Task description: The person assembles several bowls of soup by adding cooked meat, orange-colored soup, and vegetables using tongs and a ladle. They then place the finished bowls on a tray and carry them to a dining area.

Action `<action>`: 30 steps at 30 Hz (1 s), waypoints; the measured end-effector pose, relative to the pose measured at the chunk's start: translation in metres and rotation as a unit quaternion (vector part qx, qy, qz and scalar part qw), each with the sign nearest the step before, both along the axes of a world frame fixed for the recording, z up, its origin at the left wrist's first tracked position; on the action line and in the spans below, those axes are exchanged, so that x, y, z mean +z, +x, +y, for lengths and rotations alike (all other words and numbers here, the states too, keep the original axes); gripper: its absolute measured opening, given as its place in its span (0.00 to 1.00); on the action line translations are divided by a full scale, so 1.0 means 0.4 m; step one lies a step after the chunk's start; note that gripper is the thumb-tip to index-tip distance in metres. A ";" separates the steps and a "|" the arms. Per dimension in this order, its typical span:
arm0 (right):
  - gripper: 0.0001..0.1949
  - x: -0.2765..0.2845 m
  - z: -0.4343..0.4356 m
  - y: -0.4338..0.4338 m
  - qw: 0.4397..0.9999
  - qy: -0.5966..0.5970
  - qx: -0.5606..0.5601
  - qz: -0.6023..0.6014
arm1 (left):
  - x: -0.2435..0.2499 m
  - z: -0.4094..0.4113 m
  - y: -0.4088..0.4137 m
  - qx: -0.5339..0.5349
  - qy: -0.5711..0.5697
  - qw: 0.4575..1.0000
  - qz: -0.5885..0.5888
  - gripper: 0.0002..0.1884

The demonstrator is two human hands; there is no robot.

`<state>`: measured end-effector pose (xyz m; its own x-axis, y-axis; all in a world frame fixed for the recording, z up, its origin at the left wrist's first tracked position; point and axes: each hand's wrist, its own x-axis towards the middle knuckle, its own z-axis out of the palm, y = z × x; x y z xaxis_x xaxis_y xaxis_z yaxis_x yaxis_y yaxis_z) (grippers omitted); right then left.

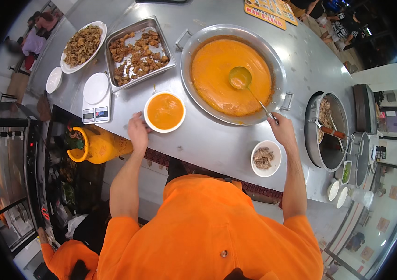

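My right hand (pixel 279 126) is shut around the handle of a metal ladle (pixel 258 101). The bowl of the ladle holds orange soup and sits at the surface of the orange soup (pixel 216 84) in a wide two-handled metal pan (pixel 202 108). Beside the left rim of a white bowl of soup (pixel 165 111) is my left hand (pixel 138 130), fingers loosely curved; whether they touch the bowl is hard to tell. A second white bowl (pixel 265 158), with shredded meat in it, stands near the table edge by my right forearm.
Left on the steel table (pixel 198 147) are a digital kitchen scale (pixel 96 94), a tray of browned chunks (pixel 139 57), a heaped oval dish (pixel 83 45) and a small bowl (pixel 54 80). A large pot (pixel 335 154) with tongs stands right. A yellow gas cylinder (pixel 100 145) is below left, near a co-worker (pixel 70 259).
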<state>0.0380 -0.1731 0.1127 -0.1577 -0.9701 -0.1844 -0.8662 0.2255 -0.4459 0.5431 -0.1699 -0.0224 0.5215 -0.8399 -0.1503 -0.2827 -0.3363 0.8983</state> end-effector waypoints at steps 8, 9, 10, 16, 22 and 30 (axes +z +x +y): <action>0.17 -0.041 -0.042 -0.080 0.996 -0.011 0.044 0.080 | 0.115 0.328 -0.544 -0.402 0.065 0.902 0.143 0.22; 0.17 -0.041 -0.047 -0.071 0.996 -0.014 0.052 0.076 | 0.103 0.317 -0.617 -0.474 0.019 0.871 0.128 0.24; 0.16 -0.042 -0.050 -0.063 0.996 -0.010 0.054 0.077 | 0.091 0.301 -0.680 -0.520 0.096 0.839 0.132 0.26; 0.15 -0.032 -0.063 -0.061 0.994 -0.016 0.066 0.084 | -0.013 0.343 -0.925 -0.436 0.175 0.872 0.140 0.22; 0.15 -0.048 -0.060 -0.079 0.992 -0.043 0.060 0.100 | 0.081 0.296 -0.733 -0.417 0.074 0.898 0.116 0.19; 0.16 -0.081 -0.073 0.003 0.989 0.042 0.029 0.141 | 0.282 0.214 -0.389 -0.262 0.127 0.951 0.104 0.37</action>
